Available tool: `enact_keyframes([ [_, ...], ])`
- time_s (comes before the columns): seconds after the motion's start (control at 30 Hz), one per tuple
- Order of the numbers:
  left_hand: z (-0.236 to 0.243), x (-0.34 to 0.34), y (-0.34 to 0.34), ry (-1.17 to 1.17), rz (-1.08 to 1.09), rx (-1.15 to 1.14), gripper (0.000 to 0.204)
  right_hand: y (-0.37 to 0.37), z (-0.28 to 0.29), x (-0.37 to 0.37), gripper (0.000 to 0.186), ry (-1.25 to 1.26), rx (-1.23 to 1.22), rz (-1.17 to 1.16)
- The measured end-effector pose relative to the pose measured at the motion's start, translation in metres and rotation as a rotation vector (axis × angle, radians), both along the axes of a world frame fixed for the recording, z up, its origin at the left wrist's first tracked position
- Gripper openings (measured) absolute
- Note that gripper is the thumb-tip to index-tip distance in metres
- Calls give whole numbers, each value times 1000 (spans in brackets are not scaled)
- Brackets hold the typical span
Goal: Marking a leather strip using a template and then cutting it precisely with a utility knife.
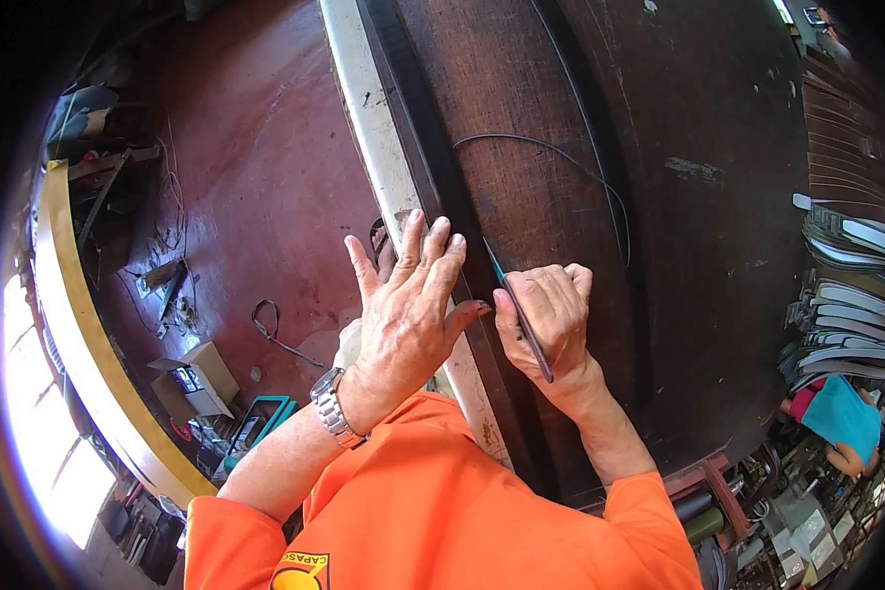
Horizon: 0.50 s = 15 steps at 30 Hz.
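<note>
A long black strip, which looks like leather, runs along the near left edge of the dark brown table. My left hand lies flat on it with fingers stretched out and thumb spread toward the right. Close beside, my right hand grips a slim knife. Its narrow bluish tip points away from me, at the strip's right edge. A thin, curled black offcut lies on the tabletop beyond the knife. Farther right, a second long black strip stretches across the table.
The table has a pale edge. Left of it is a red floor with a looped strap and an open cardboard box. Stacked curved strips sit at the far right, near another person in a blue top.
</note>
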<state>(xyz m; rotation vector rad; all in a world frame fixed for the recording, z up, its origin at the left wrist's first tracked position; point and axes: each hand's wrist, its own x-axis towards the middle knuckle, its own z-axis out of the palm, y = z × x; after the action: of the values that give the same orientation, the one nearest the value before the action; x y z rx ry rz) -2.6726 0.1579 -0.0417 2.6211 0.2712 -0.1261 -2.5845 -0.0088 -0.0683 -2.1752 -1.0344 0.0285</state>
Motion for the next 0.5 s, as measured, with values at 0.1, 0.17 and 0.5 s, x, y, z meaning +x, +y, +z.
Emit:
enact_keyframes([
  [0.1, 1, 1, 0, 17, 3, -12, 72, 5, -1, 4, 11, -4, 0, -3],
  [0.17, 1, 1, 0, 28, 7, 0, 73, 9, -2, 6, 11, -6, 3, -2],
  [0.5, 2, 1, -2, 30, 27, -29, 72, 12, -3, 6, 10, -18, 9, -17],
])
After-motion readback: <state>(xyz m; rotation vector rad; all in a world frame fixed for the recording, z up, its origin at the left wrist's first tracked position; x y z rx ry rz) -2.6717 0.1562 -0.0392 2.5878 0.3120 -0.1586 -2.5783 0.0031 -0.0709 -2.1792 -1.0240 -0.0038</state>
